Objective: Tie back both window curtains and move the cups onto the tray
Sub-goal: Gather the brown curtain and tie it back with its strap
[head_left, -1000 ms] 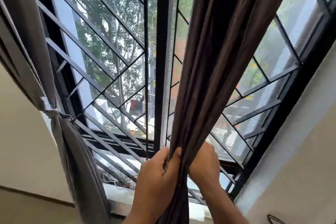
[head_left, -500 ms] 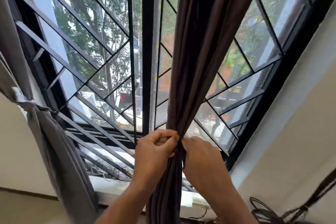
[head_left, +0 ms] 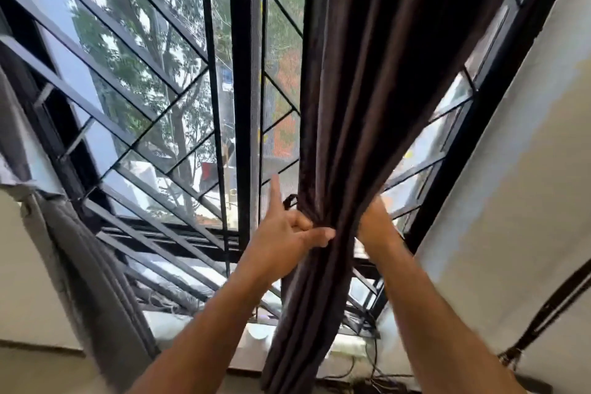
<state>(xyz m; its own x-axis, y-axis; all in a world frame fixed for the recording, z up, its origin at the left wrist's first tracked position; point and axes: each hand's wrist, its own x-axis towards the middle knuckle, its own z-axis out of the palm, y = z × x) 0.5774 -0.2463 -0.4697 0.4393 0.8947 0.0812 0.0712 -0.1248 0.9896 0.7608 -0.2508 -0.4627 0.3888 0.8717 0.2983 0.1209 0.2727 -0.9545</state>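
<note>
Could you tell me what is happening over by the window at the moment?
A person is bunching the dark brown curtain at its middle. The left hand pinches the gathered folds beside a small dark loop, while the right hand holds the cloth from the other side. The grey curtain at the left edge is already tied back. No cups or tray are in view.

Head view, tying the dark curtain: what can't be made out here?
- Right hand: its fingers are behind the dark curtain and motion-blurred, so its grip cannot be read.
- Tie loop: only a small piece shows beside the left hand; the folds hide the rest.
- Cups and tray: out of frame.
- Grey curtain: cut by the left edge.
</note>
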